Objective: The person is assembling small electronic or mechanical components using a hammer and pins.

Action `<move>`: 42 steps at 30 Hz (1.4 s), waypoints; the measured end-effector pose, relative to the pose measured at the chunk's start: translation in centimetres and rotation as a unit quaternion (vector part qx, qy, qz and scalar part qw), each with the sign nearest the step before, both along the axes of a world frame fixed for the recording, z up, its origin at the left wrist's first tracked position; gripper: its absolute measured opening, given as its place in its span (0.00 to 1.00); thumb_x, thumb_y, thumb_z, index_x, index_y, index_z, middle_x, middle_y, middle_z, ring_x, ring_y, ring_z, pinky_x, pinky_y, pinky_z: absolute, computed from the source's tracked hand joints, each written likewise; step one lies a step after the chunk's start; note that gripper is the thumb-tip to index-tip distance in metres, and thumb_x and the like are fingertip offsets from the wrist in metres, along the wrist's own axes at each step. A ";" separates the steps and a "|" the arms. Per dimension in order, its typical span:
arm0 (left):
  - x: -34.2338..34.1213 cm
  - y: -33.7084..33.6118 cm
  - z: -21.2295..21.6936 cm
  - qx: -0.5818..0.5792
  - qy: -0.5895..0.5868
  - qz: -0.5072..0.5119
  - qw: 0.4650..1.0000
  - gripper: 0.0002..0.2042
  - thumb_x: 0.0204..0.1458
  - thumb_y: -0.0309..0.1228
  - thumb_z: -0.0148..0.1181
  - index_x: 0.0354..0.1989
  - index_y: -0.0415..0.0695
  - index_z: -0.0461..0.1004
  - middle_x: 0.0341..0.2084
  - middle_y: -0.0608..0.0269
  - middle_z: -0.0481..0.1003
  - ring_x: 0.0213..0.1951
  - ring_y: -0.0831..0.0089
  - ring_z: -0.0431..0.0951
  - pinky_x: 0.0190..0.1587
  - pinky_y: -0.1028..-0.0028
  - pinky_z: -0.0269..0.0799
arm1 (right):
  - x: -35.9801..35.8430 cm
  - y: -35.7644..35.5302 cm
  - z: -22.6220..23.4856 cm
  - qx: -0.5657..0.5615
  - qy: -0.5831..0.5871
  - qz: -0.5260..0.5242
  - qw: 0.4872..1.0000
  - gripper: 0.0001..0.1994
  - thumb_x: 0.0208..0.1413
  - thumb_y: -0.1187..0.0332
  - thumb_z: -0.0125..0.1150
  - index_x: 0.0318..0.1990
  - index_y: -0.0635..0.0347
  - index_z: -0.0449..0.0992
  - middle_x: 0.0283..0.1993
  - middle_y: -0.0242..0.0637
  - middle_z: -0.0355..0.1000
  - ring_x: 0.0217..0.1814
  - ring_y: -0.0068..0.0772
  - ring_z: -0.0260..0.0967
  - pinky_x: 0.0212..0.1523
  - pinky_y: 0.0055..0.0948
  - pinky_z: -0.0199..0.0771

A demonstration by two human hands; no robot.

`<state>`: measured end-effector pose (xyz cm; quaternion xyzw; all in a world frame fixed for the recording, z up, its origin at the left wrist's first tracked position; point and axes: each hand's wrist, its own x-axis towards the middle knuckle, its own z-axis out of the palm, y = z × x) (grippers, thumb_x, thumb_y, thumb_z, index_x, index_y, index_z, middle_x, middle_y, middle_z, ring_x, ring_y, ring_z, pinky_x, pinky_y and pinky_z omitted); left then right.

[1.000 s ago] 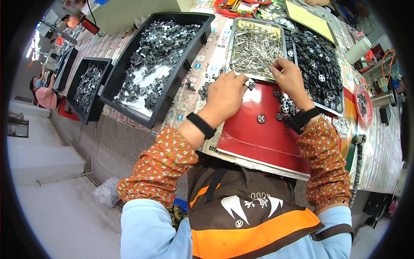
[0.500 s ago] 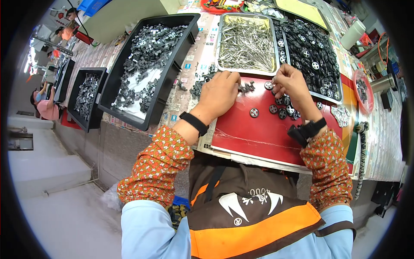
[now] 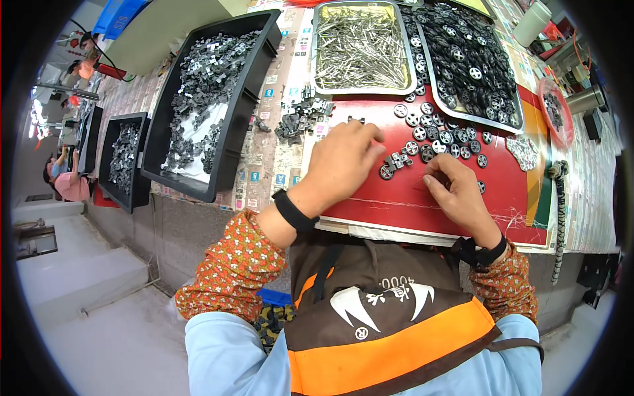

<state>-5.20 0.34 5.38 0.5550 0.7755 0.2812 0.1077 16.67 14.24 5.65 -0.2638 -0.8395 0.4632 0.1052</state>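
Note:
My left hand (image 3: 343, 162) rests over the left part of a red board (image 3: 370, 204), its fingers curled together. What they may hold is hidden. Just right of its fingertips lie small grey clip-like parts (image 3: 397, 160) with a black wheel (image 3: 386, 171) beside them. My right hand (image 3: 459, 195) hovers low over the board, thumb and forefinger closed in a pinch; anything between them is too small to name. Several black wheels with silver spokes (image 3: 445, 137) are scattered on the board beyond my hands. One dark small part (image 3: 356, 120) shows behind my left knuckles.
Beyond the board stand a tray of metal pins (image 3: 360, 89) and a tray of wheels (image 3: 522, 122). Left are a large black bin (image 3: 221, 181) and a smaller one (image 3: 142, 165) of dark parts. Loose clips (image 3: 300, 115) lie left of the board. A pink bowl (image 3: 561, 135) stands far right.
My right hand has come toward me, away from the wheels near the pin tray. The wheels show more spread out, and grey parts lie between my hands. The view has shifted slightly.

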 end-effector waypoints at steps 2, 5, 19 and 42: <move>2.0 0.4 -0.3 -0.004 0.018 -0.025 1.000 0.13 0.57 0.37 0.65 0.49 0.49 0.75 0.38 0.59 0.75 0.44 0.57 0.77 0.44 0.58 0.75 | 0.7 -0.2 -0.4 0.042 0.033 0.012 0.999 0.05 0.57 0.74 0.63 0.38 0.62 0.73 0.34 0.42 0.70 0.32 0.43 0.71 0.34 0.38 0.71; 3.5 1.1 -1.1 -0.026 0.051 -0.048 0.997 0.17 0.54 0.37 0.68 0.49 0.47 0.72 0.43 0.58 0.73 0.48 0.56 0.75 0.45 0.57 0.76 | 1.7 -0.8 -0.5 0.184 -0.068 0.037 0.980 0.06 0.57 0.71 0.63 0.38 0.59 0.71 0.34 0.43 0.67 0.37 0.52 0.73 0.34 0.46 0.72; -0.1 -2.6 0.1 -0.132 -0.584 0.038 0.800 0.16 0.68 0.41 0.57 0.56 0.46 0.68 0.46 0.57 0.81 0.39 0.76 0.81 0.29 0.80 0.77 | 1.4 -1.1 -1.8 0.338 -0.060 0.081 0.936 0.09 0.52 0.74 0.64 0.38 0.59 0.70 0.37 0.40 0.66 0.41 0.43 0.71 0.33 0.41 0.76; 3.4 -3.0 0.1 0.037 -0.776 0.000 0.629 0.21 0.72 0.40 0.46 0.67 0.41 0.63 0.56 0.53 0.75 0.47 0.68 0.82 0.47 0.68 0.85 | -0.7 -1.4 3.2 -0.040 0.134 -0.027 0.990 0.09 0.57 0.81 0.62 0.46 0.64 0.78 0.36 0.40 0.74 0.35 0.32 0.76 0.35 0.30 0.74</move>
